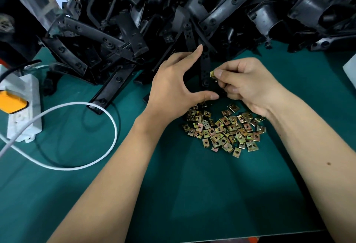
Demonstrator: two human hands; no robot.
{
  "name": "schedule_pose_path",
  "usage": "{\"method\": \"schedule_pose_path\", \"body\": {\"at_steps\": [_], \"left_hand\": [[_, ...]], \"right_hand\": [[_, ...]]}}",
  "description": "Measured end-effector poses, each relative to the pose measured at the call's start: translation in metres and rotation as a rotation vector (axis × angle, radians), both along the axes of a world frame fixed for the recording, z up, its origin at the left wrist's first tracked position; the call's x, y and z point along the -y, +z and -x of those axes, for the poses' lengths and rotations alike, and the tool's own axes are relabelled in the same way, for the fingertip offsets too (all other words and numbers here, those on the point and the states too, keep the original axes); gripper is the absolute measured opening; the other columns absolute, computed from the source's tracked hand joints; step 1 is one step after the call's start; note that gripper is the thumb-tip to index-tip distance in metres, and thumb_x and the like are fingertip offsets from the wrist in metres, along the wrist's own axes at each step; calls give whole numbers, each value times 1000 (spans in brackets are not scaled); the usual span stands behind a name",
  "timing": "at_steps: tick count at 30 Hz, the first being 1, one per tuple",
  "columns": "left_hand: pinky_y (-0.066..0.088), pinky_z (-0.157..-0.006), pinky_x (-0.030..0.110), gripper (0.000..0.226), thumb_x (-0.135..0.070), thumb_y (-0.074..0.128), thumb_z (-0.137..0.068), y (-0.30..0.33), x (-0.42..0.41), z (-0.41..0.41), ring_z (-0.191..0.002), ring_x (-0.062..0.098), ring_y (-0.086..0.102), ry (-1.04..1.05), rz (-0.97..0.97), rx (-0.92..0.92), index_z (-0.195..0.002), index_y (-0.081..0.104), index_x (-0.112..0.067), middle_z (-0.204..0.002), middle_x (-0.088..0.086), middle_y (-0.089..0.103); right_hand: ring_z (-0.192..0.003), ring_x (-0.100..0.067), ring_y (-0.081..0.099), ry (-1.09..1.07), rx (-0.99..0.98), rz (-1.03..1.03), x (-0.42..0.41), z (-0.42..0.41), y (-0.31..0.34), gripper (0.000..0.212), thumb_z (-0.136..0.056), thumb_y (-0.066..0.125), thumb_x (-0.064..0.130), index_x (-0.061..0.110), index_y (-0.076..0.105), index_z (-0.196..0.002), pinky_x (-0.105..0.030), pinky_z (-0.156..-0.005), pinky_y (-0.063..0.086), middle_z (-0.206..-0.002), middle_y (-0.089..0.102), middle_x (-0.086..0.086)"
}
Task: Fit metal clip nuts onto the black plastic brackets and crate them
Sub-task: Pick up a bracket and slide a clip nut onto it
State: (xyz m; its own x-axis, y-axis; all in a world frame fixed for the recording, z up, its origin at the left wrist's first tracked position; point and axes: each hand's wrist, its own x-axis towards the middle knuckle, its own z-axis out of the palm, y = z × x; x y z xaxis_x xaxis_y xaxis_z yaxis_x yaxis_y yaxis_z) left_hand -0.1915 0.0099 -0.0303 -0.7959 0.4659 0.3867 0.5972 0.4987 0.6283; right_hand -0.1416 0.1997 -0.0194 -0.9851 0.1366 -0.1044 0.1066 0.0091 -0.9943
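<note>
On the green mat, left hand [173, 86] grips a black bracket [205, 63], right hand [248, 84] pinches a clip nut [212, 74] not yet seated, many loose nuts [223, 129] and heaped brackets [173, 7] remain, no crate visible.

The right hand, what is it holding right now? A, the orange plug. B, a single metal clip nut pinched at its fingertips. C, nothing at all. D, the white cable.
B: the right hand pinches one brass-coloured clip nut between thumb and fingertips, right beside the black bracket that the left hand steadies, above the loose pile of clip nuts.
</note>
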Motion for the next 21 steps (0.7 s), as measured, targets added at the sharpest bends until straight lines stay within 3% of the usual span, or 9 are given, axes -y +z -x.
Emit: {"method": "schedule_pose_path", "body": {"at_steps": [7,12,21], "left_hand": [[41,-116,33,107,-52,94,-63,3,-2,-4,-134,11,51,1,-21,-3,-155,47,-22,-141,-2,57],[41,-116,42,109,-56,93,-62,4,-3,-5,-135,17,50,21,88,-33,-156,44,-30,-145,-3,53],[40,-114,42,111,-57,93,-59,3,-8,-7,-130,21,50,75,80,-102,-156,45,-29,-145,-1,53]], "right_hand": [[-42,-5,31,9,5,44,1,-1,1,16,-102,60,6,6,71,-90,-18,-42,26,-64,53,-3],[-44,-7,32,40,2,-57,0,-1,-1,17,-102,60,3,7,69,-89,-20,-44,24,-61,54,-1],[-41,-5,32,5,-48,22,4,0,-4,20,-102,58,1,4,67,-84,-18,-41,25,-62,52,-5]]}}
